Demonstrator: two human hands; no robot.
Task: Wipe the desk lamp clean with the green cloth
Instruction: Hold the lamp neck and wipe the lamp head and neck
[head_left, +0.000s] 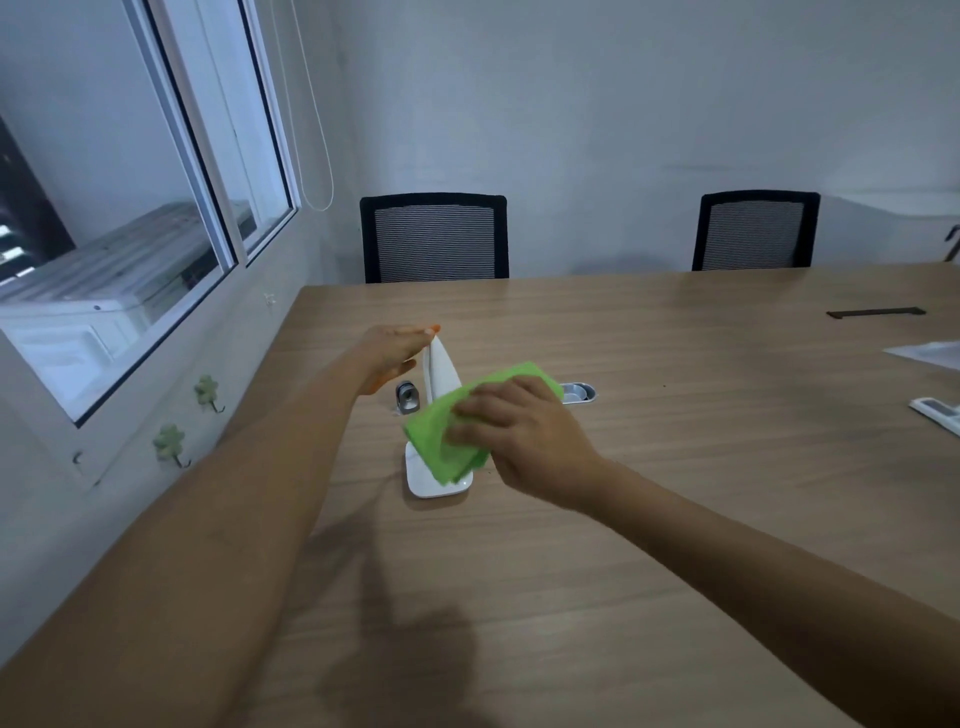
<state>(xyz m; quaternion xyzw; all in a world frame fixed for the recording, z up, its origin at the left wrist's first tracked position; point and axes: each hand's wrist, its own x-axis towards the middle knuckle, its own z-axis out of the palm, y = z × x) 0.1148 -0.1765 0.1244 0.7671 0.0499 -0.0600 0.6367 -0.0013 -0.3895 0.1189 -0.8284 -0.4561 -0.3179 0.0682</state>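
Observation:
A small white desk lamp (439, 371) stands on the wooden table (675, 467), its flat base (434, 483) toward me and its arm rising to a pointed tip. My left hand (392, 353) pinches that tip from the left. My right hand (514, 431) presses the folded green cloth (441, 441) against the lower part of the lamp's arm, just above the base. The cloth hides the joint between arm and base.
A silver cable grommet (577, 392) and a small metal object (408, 397) sit behind the lamp. Two black mesh chairs (434, 239) (756, 231) stand at the far edge. At the right lie a white remote (937, 413), paper (930, 353) and a dark slot (875, 313). Window and wall close in on the left.

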